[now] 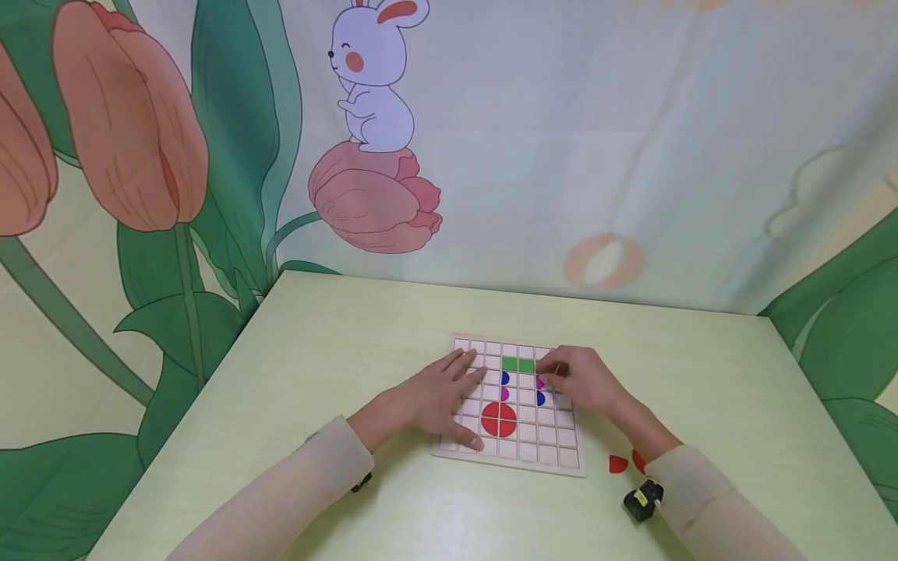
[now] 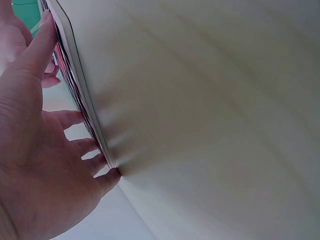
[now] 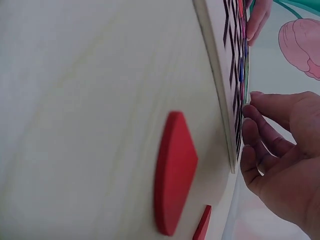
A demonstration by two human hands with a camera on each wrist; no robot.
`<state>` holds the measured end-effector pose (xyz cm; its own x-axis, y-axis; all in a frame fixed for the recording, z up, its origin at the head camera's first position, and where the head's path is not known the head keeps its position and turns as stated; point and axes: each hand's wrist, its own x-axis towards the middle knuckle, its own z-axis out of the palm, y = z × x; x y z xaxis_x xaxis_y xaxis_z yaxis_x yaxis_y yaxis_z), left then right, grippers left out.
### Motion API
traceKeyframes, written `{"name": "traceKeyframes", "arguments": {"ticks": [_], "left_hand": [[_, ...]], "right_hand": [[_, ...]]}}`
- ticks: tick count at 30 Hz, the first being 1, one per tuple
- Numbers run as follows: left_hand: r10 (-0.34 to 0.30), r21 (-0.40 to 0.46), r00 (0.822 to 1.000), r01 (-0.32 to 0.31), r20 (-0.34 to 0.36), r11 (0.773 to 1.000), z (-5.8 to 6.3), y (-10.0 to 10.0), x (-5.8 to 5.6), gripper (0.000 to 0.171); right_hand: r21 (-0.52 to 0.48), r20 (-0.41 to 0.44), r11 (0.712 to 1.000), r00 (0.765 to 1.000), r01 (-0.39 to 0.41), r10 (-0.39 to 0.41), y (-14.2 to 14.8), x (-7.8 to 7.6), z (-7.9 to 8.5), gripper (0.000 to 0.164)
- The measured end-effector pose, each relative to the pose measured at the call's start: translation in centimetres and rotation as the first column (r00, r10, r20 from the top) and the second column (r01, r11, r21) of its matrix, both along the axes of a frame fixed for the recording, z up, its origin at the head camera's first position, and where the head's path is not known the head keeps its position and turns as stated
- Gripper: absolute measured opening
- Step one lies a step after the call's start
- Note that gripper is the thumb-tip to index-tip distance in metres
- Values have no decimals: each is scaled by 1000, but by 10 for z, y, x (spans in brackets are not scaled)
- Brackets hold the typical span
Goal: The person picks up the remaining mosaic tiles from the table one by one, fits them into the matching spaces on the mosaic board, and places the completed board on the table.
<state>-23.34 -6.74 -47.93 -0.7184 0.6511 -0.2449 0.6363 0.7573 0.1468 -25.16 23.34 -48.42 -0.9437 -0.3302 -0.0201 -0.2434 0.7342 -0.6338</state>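
A pale wooden grid board (image 1: pixel 510 461) lies on the table. On it are green squares (image 1: pixel 518 365), a red disc of quarter pieces (image 1: pixel 499 419), blue half-rounds (image 1: pixel 541 398) and pink half-rounds (image 1: pixel 504 394). My left hand (image 1: pixel 443 392) rests spread over the board's left side; in the left wrist view its fingertips (image 2: pixel 108 178) touch the edge. Bent fingers of my right hand (image 1: pixel 588 379) reach the board's upper right, over a pink half-round and a sliver of green. Those fingers hide whether they pinch a piece. The right wrist view shows that hand (image 3: pixel 285 145) beside the board edge.
Two loose red pieces, one a quarter-round (image 1: pixel 617 464) and the other a red piece (image 1: pixel 638 460) partly behind the right wrist, lie right of the board. A small black device (image 1: pixel 642 500) is at the right cuff. A printed curtain (image 1: pixel 491 156) hangs behind the table (image 1: pixel 351 335).
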Motion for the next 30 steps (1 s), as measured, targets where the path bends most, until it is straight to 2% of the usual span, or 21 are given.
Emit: {"name": "traceKeyframes", "arguments": {"ticks": [5,10,18,23,30], "left_hand": [[1,0,1000,-1,0,1000,1,0,0,127],[0,1,1000,0,-6,1000,1,-1,0,127],[2,8,1000,-2,6,1000,1,-1,1,126],[-4,5,1000,4,-3,1000,-2,-1,0,126],[3,2,1000,-3,-4,1000,-3,-2,-1,127]], "right_hand": [[34,12,999,1000,12,-13,1,0,1,8],[47,16,999,1000,-22,21,-1,0,2,7],[56,9,998,1000,-21,20,2,2,5,7],[62,-6,998,1000,19,-18,17,10,12,12],[98,-2,995,1000,28,-28,49,26,20,13]]}}
